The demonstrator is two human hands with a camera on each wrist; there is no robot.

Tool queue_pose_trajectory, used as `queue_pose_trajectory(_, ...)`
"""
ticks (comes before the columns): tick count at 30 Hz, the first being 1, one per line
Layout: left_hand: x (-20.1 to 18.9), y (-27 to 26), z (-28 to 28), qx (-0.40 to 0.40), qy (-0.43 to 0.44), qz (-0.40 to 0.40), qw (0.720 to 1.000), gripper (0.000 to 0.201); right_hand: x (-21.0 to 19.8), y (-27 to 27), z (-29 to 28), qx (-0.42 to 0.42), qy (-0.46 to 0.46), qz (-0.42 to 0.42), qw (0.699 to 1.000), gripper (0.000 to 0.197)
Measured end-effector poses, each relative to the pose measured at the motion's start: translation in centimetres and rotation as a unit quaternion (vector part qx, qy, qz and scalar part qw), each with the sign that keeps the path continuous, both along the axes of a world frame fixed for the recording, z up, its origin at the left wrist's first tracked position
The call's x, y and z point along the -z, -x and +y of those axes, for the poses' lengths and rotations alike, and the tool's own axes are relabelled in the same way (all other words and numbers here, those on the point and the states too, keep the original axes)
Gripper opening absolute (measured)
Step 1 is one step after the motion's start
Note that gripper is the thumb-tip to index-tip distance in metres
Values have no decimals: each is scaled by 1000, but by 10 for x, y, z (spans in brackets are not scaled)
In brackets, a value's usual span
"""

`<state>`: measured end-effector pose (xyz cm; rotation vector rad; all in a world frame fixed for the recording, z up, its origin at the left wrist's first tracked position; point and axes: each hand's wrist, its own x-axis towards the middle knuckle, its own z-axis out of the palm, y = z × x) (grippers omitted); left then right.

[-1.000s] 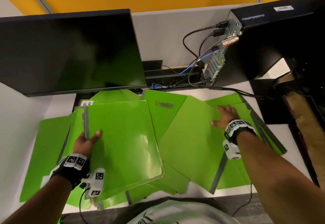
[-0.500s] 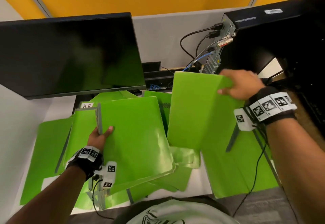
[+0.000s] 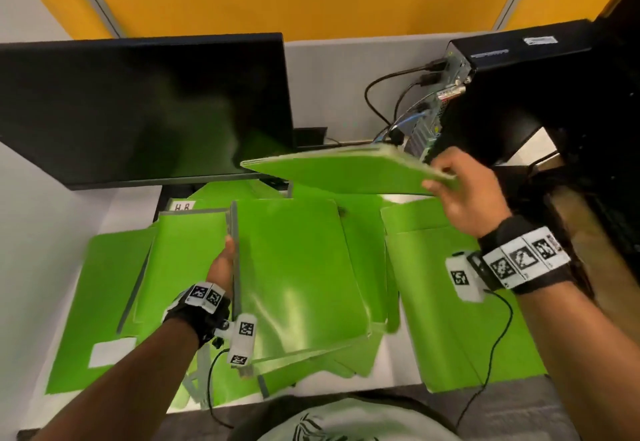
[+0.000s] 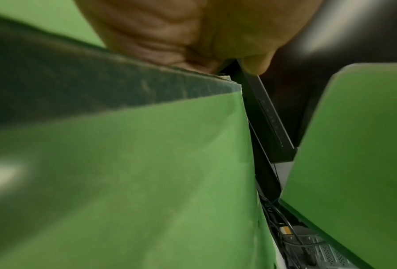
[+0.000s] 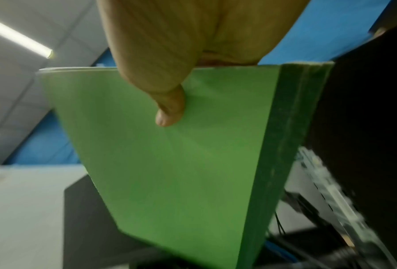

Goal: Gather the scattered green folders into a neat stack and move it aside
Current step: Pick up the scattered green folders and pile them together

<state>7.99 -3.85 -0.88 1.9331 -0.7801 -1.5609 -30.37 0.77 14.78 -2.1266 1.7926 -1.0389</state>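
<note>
Several green folders lie scattered over the white desk (image 3: 41, 232). My left hand (image 3: 221, 267) grips the grey spine edge of a green folder (image 3: 294, 274) that rests tilted on the pile in the middle; the left wrist view shows that folder (image 4: 123, 182) close up under my palm. My right hand (image 3: 460, 191) pinches a second green folder (image 3: 339, 173) by its corner and holds it almost flat in the air above the pile, in front of the monitor. In the right wrist view my thumb (image 5: 169, 109) presses on that lifted folder (image 5: 181, 163). More folders (image 3: 450, 302) lie flat on the right.
A black monitor (image 3: 138, 108) stands at the back left. A black computer tower (image 3: 536, 94) with cables (image 3: 388, 94) stands at the back right. A grey partition and yellow wall close off the back. A folder at the left (image 3: 97, 302) carries a white label.
My right hand lifted a folder off the right side of the desk, raised it upright, then swung it leftward and nearly flat above the pile. My left hand kept its hold on the middle folder.
</note>
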Motion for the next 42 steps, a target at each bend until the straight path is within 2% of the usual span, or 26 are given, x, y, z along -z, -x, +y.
queue_pose_trajectory(1, 4, -2, 1, 1, 6, 4, 1000, 65, 12, -5, 6, -48, -1, 18, 999, 26)
queue_pose_trajectory(3, 9, -3, 1, 21, 32, -35, 999, 48, 27, -10, 13, -50, 8, 20, 999, 35)
queue_pose_trajectory(5, 4, -1, 3, 34, 53, -64, 996, 25, 25, -7, 13, 16, 1, -71, 997, 41)
queue_pose_trajectory(8, 6, 2, 7, 44, 68, -85, 993, 24, 15, 2, 9, 70, -27, -199, 977, 61)
queue_pose_trajectory(10, 18, 2, 8, 26, 70, -67, 995, 26, 26, 10, 6, 81, -32, -275, 957, 55)
queue_pose_trajectory(13, 23, 11, 9, -1, 62, -31, 998, 26, 77, 8, 14, 149, -108, -396, 900, 48)
queue_pose_trajectory(16, 12, 25, 12, -13, 55, -9, 998, 22, 139, -12, 39, 222, -216, -452, 836, 36)
queue_pose_trajectory(18, 12, 31, 13, -23, 41, -25, 999, 29, 166, -29, 50, 270, -279, -488, 782, 34)
queue_pose_trajectory(19, 11, 34, 14, -29, 36, -8, 999, 37, 179, -35, 52, 292, -305, -496, 759, 38)
queue_pose_trajectory(21, 9, 39, 18, -48, 15, 23, 998, 73, 191, -47, 51, 324, -356, -466, 742, 49)
queue_pose_trajectory(22, 7, 42, 19, -53, 21, 32, 998, 76, 197, -51, 49, 334, -377, -442, 742, 55)
queue_pose_trajectory(25, 12, 43, 20, -73, 37, 50, 995, 56, 192, -50, 49, 338, -414, -411, 739, 64)
queue_pose_trajectory(27, 16, 42, 17, -90, 29, 52, 994, 43, 186, -39, 55, 353, -414, -402, 737, 53)
queue_pose_trajectory(30, 21, 40, 15, -100, 17, 20, 995, 47, 185, -20, 68, 391, -397, -391, 732, 36)
queue_pose_trajectory(33, 23, 43, 12, -102, 7, 22, 995, 49, 185, -22, 67, 403, -396, -401, 721, 21)
queue_pose_trajectory(36, 27, 52, 10, -92, 19, 54, 994, 69, 185, -51, 55, 367, -426, -443, 699, 13)
queue_pose_trajectory(37, 27, 56, 9, -68, 31, 33, 997, 70, 184, -62, 52, 339, -441, -460, 692, 11)
queue_pose_trajectory(39, 26, 61, 5, -27, 56, -19, 998, 53, 177, -82, 49, 268, -493, -482, 673, 12)
queue_pose_trajectory(40, 27, 63, 2, -16, 69, -34, 997, 44, 173, -88, 50, 233, -535, -452, 675, 18)
queue_pose_trajectory(41, 27, 63, -1, -8, 76, -42, 996, 39, 168, -89, 49, 185, -582, -386, 692, 25)
queue_pose_trajectory(42, 31, 61, -3, -2, 85, -57, 995, 41, 162, -84, 47, 123, -629, -273, 717, 35)
